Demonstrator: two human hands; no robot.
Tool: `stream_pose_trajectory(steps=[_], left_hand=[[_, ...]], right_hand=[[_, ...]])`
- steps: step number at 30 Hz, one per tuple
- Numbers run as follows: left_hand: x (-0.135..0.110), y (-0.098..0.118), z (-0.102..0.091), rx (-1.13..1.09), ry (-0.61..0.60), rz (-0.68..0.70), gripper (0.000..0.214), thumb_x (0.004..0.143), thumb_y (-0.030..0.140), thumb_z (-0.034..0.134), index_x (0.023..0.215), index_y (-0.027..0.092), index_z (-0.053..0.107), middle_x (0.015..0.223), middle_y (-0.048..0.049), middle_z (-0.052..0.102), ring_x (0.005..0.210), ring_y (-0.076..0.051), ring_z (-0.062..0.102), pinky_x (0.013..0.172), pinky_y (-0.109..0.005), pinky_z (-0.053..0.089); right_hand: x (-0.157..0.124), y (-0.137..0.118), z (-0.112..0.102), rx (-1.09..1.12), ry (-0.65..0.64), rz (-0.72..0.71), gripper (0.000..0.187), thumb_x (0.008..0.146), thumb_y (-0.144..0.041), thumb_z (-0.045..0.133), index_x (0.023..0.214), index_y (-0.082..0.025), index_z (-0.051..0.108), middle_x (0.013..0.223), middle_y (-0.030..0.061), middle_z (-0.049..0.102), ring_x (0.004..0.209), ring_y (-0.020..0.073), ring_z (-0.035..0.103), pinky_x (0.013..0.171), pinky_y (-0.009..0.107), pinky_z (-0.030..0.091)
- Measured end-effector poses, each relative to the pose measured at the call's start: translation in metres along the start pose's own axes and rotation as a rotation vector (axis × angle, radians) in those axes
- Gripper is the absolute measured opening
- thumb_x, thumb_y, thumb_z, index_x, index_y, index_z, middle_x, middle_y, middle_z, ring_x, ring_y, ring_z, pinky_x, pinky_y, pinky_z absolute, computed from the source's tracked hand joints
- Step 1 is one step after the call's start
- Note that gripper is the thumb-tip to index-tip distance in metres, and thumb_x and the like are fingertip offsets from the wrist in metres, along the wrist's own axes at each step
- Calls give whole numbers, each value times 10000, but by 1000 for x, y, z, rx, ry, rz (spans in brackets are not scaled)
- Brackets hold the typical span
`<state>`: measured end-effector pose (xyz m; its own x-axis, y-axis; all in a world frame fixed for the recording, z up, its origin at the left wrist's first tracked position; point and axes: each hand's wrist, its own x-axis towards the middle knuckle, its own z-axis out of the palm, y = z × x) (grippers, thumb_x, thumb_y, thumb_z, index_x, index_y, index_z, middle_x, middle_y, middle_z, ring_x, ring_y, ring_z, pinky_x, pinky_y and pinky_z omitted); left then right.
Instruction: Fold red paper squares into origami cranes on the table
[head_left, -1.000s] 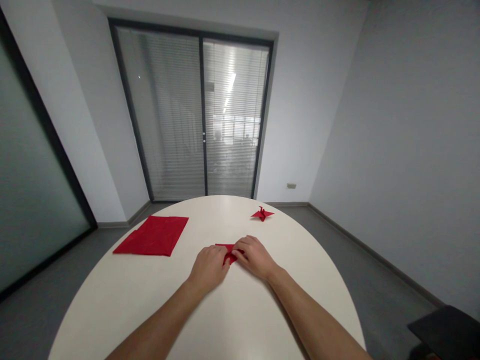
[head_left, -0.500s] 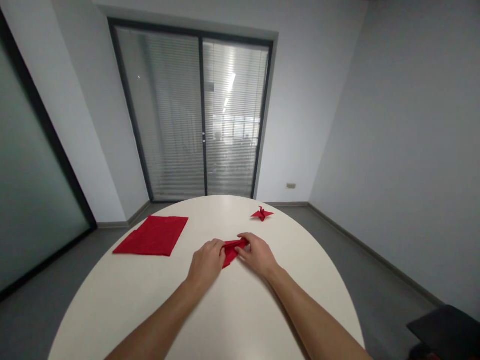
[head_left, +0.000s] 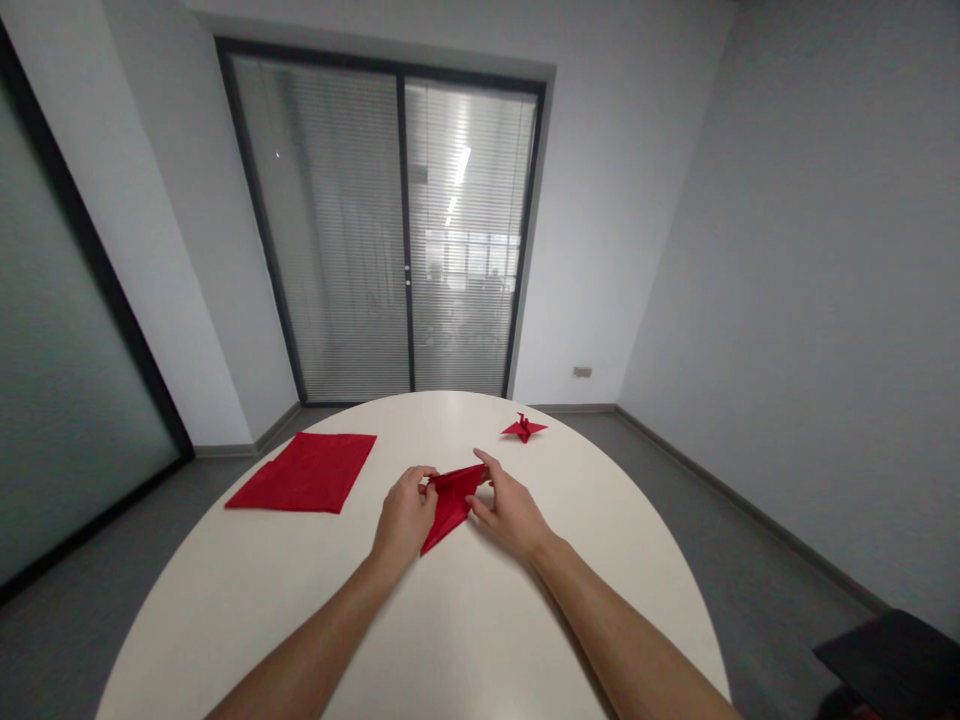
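Between my two hands is a folded piece of red paper [head_left: 454,500], tilted, with a flap along its upper edge and a pointed lower end. My left hand [head_left: 405,512] pinches its left edge, the thumb and fingertips closed on it. At the right edge, my right hand [head_left: 511,503] holds the paper between thumb and fingers, the index finger reaching up past the top corner. A red origami crane [head_left: 524,429] stands beyond my right hand. To the left of my hands lies a flat red stack of paper sheets [head_left: 307,475].
All of this is on a round white table [head_left: 465,640]. A dark chair [head_left: 892,655] shows at the lower right, beside the table. Behind the table are a glazed partition with blinds [head_left: 337,250] and a white wall [head_left: 622,200].
More of the red paper shows now, spread wider between the hands. My left hand has shifted slightly left and its grip is now on the left edge. The crane and sheets are unmoved.
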<state>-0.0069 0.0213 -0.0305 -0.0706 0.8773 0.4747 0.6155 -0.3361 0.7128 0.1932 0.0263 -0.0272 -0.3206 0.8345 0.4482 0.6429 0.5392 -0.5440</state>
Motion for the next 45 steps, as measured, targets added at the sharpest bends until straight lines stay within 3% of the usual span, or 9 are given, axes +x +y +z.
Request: stream_pose_trajectory(steps=[5, 10, 15, 21, 26, 37, 45], left_hand=[[-2, 2, -2, 32, -14, 81, 244, 875, 113, 476, 1007, 211, 656, 1060, -63, 720, 957, -211, 673, 889, -335, 489], [-1, 0, -6, 39, -37, 13, 228, 884, 160, 487, 992, 241, 671, 1004, -42, 742, 917, -221, 686, 851, -339, 490], [4, -8, -3, -177, -30, -50, 222, 852, 193, 498, 978, 220, 679, 996, -57, 748, 909, -218, 691, 851, -341, 507], [8, -7, 3, -497, -48, -145, 219, 783, 291, 558, 928, 173, 670, 934, -80, 748, 896, -227, 699, 834, -347, 535], [8, -5, 3, -623, -89, -199, 282, 742, 370, 628, 923, 156, 664, 922, -92, 754, 867, -229, 709, 797, -335, 542], [7, -2, 1, -626, -135, -219, 312, 750, 405, 655, 935, 156, 687, 877, -85, 765, 792, -229, 718, 722, -321, 549], [8, -8, 2, -632, -114, -209, 313, 759, 393, 655, 940, 142, 701, 895, -103, 767, 803, -232, 718, 748, -336, 554]], right_hand=[[0, -3, 0, 34, 7, -17, 763, 883, -255, 601, 1543, -244, 219, 1115, 80, 660, 1004, 230, 624, 894, 349, 474], [-2, -10, -4, 171, 46, -19, 688, 917, -237, 538, 1535, -244, 235, 1097, 62, 662, 955, 201, 626, 895, 339, 473], [1, -3, -2, 255, 32, 15, 497, 935, -152, 424, 1420, -255, 432, 1111, 43, 677, 1001, 182, 618, 917, 339, 459], [5, 12, 6, 210, 17, 49, 356, 932, -194, 468, 1254, -221, 618, 1165, 77, 690, 1039, 207, 625, 923, 360, 481], [6, 16, 6, 187, 37, 17, 259, 935, -234, 514, 1112, -205, 701, 1122, 87, 711, 1062, 232, 629, 971, 398, 469], [7, 20, 2, 203, 12, 33, 150, 917, -276, 593, 946, -207, 723, 970, 58, 740, 928, 225, 661, 891, 372, 483], [8, 26, 2, 251, 1, 66, 163, 915, -294, 595, 942, -200, 725, 970, 58, 745, 926, 224, 671, 898, 367, 487]])
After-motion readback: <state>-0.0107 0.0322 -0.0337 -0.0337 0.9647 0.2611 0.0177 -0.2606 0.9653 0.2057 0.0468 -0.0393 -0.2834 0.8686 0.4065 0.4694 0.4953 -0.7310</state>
